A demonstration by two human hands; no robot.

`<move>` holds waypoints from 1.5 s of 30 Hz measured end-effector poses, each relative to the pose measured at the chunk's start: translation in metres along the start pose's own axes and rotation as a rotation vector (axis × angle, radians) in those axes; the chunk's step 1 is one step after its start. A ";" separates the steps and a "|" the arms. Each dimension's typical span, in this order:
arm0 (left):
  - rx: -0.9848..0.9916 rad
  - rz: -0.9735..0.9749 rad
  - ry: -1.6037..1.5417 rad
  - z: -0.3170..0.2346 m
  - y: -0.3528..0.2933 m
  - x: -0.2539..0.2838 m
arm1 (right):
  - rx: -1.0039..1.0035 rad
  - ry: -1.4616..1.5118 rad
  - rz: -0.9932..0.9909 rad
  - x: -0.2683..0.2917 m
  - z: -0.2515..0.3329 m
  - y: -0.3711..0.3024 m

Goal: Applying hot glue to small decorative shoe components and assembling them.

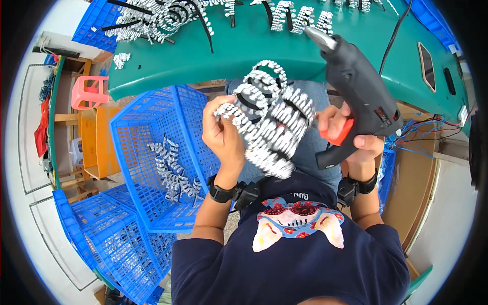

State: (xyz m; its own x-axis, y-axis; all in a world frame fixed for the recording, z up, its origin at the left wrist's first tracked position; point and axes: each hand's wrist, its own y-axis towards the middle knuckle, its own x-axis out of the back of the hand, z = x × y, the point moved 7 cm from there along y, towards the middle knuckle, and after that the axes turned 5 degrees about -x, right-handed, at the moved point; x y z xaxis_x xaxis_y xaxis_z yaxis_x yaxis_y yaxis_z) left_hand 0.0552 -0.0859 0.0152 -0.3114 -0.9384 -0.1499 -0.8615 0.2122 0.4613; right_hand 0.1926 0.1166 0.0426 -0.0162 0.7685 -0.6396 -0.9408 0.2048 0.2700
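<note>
My left hand (222,133) is closed on a bunch of white and silver beaded strips (277,134), which hangs over my lap with several curled loops at its top. Parts of the bunch are blurred. In my right hand (367,148) is a black hot glue gun (356,76) with an orange-red trigger (339,133). My fingers wrap its handle near the trigger. The gun's metal nozzle points up and left over the table, apart from the bunch in my left hand.
Across the front runs a green table (203,71) with a heap of beaded strips (152,23) and a phone (426,66). A blue crate (133,152) at my left contains loose beaded strips (175,178). A black cable (395,38) crosses the table; tangled wires (422,127) hang at right.
</note>
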 end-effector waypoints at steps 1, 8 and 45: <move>-0.060 0.006 -0.027 -0.006 0.002 0.002 | 0.013 0.092 0.070 -0.006 0.002 -0.001; -0.356 -0.080 0.332 -0.046 0.002 -0.005 | 0.081 0.121 0.138 -0.033 0.011 -0.013; 0.389 -0.035 -0.655 0.029 0.088 -0.013 | 0.091 -0.235 -0.353 0.062 0.072 0.123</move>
State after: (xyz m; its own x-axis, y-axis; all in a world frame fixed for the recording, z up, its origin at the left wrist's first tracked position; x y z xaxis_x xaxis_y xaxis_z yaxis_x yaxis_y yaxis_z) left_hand -0.0286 -0.0473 0.0322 -0.3508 -0.6183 -0.7032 -0.9167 0.3800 0.1232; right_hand 0.1005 0.2330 0.0883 0.3888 0.7565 -0.5259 -0.8409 0.5246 0.1330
